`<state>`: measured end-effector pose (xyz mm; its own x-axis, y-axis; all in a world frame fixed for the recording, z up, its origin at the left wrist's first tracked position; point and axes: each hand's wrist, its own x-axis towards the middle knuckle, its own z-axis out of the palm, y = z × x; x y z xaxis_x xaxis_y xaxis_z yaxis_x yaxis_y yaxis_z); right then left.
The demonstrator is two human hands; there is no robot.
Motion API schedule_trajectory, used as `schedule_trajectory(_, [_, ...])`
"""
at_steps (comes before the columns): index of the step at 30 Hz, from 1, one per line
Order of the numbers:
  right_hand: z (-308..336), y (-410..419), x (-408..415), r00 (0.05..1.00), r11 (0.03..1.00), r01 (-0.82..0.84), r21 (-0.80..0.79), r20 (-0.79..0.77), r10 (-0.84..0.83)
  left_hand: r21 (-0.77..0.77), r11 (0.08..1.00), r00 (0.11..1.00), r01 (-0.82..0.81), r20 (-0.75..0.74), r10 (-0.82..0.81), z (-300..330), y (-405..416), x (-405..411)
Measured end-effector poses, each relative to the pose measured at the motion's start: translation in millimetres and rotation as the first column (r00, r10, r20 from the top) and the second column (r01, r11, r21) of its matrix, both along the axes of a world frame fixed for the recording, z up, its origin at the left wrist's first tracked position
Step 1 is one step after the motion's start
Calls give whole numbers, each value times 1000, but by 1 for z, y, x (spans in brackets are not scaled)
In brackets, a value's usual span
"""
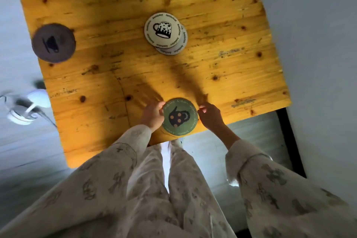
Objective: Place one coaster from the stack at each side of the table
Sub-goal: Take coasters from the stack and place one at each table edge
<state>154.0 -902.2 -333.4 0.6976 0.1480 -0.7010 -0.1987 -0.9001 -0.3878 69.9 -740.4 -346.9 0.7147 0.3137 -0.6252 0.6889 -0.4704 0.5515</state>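
Observation:
A green round coaster (179,117) with a dark mug print lies at the near edge of the yellow wooden table (135,63). My left hand (152,115) grips its left rim and my right hand (210,115) touches its right rim with the fingertips. A stack of two pale coasters (165,33), the top one cream with a black mug, sits near the table's middle. A purple-grey coaster (53,43) lies flat at the table's left edge.
The table's near edge runs right in front of my legs in patterned pale trousers (173,189). White blurred objects (25,106) lie on the floor at the left. A pale wall (318,44) stands close along the table's right side.

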Motion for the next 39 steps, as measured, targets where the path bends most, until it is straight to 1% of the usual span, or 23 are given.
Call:
schedule_trajectory(2, [-4,0,-9,993,993,113,17,-32,-113,-40,999,999,-26,-36,24,-3,-5,-4])
schedule_trajectory(5, [-6,2,-13,928,934,353,51,-148,-343,-87,996,996,-22,-86,15,-4,-14,-9])
schedule_trajectory(8, [-6,1,-4,903,905,408,123,-197,-381,-78,996,993,-38,-112,29,-1,-26,-17])
schedule_trajectory(10, [-6,-1,6,861,843,492,218,-261,-436,-89,991,989,-98,-121,87,4,-31,-23])
schedule_trajectory(12, [-5,-4,15,819,775,563,287,-318,-477,-59,989,983,-136,-129,128,8,-30,-29])
schedule_trajectory(14, [-5,-8,18,816,768,572,287,-288,-501,-16,987,980,-157,-124,154,9,-23,-28])
schedule_trajectory(16, [-7,-15,14,831,812,546,205,-249,-496,0,986,980,-164,-116,163,7,-17,-22])
schedule_trajectory(18, [-8,-19,5,834,850,512,126,-310,-457,-9,988,983,-156,-103,154,7,-15,-11])
schedule_trajectory(20, [-10,-20,-6,812,855,510,92,-379,-444,-47,987,983,-153,-108,148,6,-16,0])
schedule_trajectory(23, [-11,-18,-14,778,804,580,129,-381,-500,-89,980,976,-179,-145,165,5,-20,7])
schedule_trajectory(27, [-8,-10,-8,803,793,574,203,-332,-496,-91,964,959,-251,-156,235,6,-25,-1])
schedule_trajectory(30, [-11,-5,1,828,807,542,234,-311,-466,-137,948,951,-289,-157,267,5,-28,-11])
schedule_trajectory(34, [-14,-1,7,887,869,433,239,-285,-363,-190,905,918,-381,-191,346,6,-34,-19])
schedule_trajectory(39, [-13,-2,6,920,896,361,257,-255,-297,-217,891,909,-398,-221,353,6,-34,-20])
